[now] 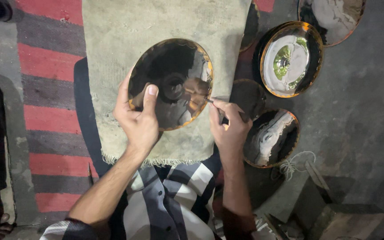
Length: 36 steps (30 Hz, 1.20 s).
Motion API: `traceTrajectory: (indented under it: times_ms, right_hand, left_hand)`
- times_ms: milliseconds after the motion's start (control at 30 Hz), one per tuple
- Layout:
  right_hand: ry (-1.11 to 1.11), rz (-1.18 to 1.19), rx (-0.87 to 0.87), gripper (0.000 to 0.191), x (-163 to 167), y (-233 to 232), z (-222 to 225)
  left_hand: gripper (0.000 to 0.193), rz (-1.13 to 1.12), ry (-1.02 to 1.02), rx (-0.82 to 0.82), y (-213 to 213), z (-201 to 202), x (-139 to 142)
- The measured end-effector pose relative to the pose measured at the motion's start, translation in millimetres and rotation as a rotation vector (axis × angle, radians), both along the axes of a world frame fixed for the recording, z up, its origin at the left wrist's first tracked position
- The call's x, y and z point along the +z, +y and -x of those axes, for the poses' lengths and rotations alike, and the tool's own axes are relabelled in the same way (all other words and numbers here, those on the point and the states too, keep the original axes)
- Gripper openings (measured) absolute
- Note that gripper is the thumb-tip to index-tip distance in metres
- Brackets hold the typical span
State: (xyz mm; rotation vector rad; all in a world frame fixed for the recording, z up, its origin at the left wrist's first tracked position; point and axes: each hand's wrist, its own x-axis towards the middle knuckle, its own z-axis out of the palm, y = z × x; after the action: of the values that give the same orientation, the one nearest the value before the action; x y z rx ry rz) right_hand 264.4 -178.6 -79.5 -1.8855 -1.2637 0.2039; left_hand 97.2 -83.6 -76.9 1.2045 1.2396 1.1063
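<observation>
My left hand (138,116) grips the near left rim of a round shiny metal plate (176,66) with a scalloped golden edge, thumb pressed on its mirrored face. The plate rests tilted on a greyish cloth pad (125,40). My right hand (229,126) is closed around a thin pointed metal tool (214,103), whose tip touches the plate's right rim.
Several similar shiny plates lie on the grey floor at the right: one with a green reflection (290,60), one near my right wrist (272,138), one at the top edge (332,18). A red and grey striped mat (50,66) lies at the left. Wooden blocks (343,218) sit at lower right.
</observation>
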Motion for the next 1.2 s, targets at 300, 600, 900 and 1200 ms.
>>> traceTrajectory:
  times_ms: [300, 600, 900, 1200]
  right_hand:
    - [0.036, 0.016, 0.146, 0.017, 10, -1, -11]
    - [0.464, 0.199, -0.461, 0.015, -13, -9, 37]
    - [0.183, 0.055, -0.269, 0.012, -18, -17, 34]
    - [0.23, -0.014, -0.003, 0.017, -2, -15, 18]
  left_hand:
    - [0.042, -0.029, -0.012, -0.008, -2, 1, -2]
    - [0.044, 0.021, -0.05, 0.016, -7, 0, -4]
    - [0.044, 0.027, -0.067, 0.028, -7, -1, -5]
    - [0.044, 0.0, -0.068, 0.028, -7, -2, -5]
